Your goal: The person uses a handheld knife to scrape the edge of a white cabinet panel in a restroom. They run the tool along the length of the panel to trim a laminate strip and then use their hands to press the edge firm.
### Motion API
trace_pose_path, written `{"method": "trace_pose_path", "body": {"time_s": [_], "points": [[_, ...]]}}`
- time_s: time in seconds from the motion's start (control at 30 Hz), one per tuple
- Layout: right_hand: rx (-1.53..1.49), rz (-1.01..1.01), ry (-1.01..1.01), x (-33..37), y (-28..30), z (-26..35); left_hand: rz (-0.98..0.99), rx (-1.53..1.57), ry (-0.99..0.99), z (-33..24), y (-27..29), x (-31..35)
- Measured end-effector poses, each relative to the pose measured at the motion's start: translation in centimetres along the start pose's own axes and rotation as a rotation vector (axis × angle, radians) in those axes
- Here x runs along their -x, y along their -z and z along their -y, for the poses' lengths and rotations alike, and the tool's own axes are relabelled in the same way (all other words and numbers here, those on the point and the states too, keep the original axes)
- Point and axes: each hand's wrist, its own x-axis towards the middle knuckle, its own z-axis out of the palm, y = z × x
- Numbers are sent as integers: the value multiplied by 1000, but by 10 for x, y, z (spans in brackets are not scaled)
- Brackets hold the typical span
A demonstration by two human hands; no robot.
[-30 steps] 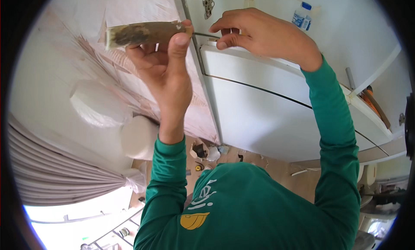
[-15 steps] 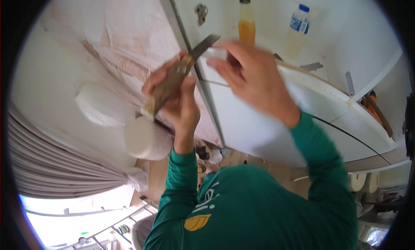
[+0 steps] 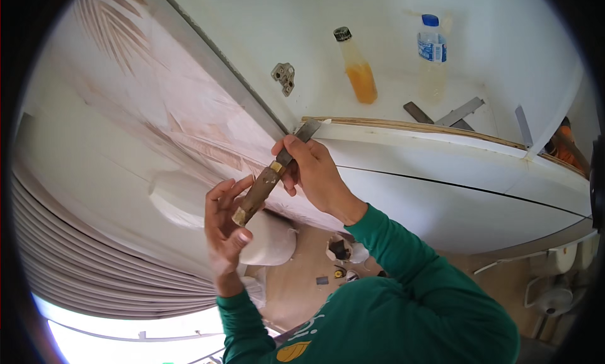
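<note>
A chisel with a worn wooden handle, brass-coloured collar and flat metal blade is held up at a slant. My right hand pinches its blade just above the collar, thumb across the face. The blade's end points up and right, over the near corner of the white cabinet. My left hand is open beside the butt of the handle. Its fingers are spread partly behind the wood, and the thumb stands apart; whether the fingers touch the handle I cannot tell.
Inside the white cabinet stand a bottle of orange liquid and a blue-capped plastic bottle. Flat metal pieces lie by its wood-edged rim, and a hinge is fixed inside. A tape measure lies on the floor below.
My right hand has moved left and closed on the chisel's blade. My left hand has loosened from the handle. The chisel is lower, and the view has shifted.
</note>
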Motion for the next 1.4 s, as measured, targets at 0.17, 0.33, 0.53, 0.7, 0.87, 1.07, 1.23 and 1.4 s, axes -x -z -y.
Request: {"method": "trace_pose_path", "body": {"time_s": [0.17,0.33,0.53,0.7,0.87,1.07,1.23,1.4], "points": [[-2,-7,83,-4,-4,-6,161,-798,327,-61,-21,-48],[-367,-22,19,3,-23,11,245,-946,399,-83,-24,-71],[-164,-41,-9,3,-8,-7,307,-369,845,-93,5,-82],[-156,-273,-27,-8,-23,-2,273,-1072,397,-86,-28,-73],[-130,-168,-35,-11,-17,6,316,-1094,319,-92,-26,-85],[-5,-157,-4,-12,-13,12,336,-1177,196,-75,-17,-83],[-5,-214,15,-20,-17,4,367,-1261,171,-80,-16,-93],[81,-254,-6,-19,-14,3,414,-1280,168,-87,-18,-100]]}}
